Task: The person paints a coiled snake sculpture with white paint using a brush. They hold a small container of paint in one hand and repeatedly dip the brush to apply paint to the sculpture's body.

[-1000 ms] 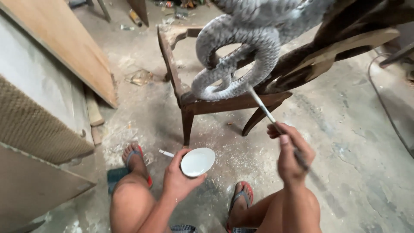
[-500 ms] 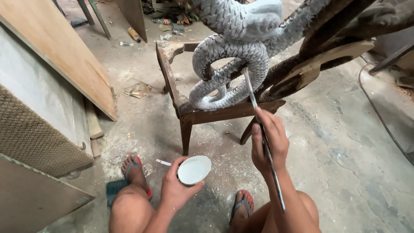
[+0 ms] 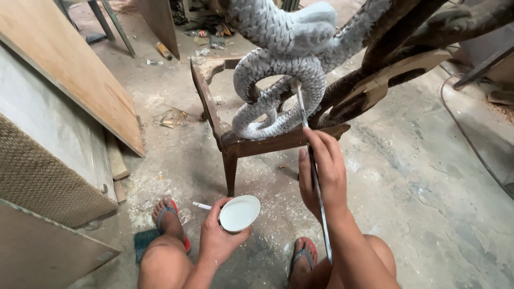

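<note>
The right hand (image 3: 323, 170) is closed around a long thin brush (image 3: 309, 155), whose tip touches the lower coil of a grey scaled snake carving (image 3: 281, 80). The left hand (image 3: 217, 235) grips a small round bowl of white paint (image 3: 239, 213), held low between the knees. The carving rests on a worn brown wooden chair (image 3: 235, 144), coiled against dark carved branches (image 3: 396, 59) that rise to the right and crowd the space behind the brush. Both feet wear red sandals (image 3: 184, 241) on the dusty concrete floor (image 3: 417, 187). To the left lean 1 plywood board (image 3: 69, 69) and a woven panel (image 3: 43, 176); a white stick (image 3: 202, 205) lies by the chair leg.
</note>
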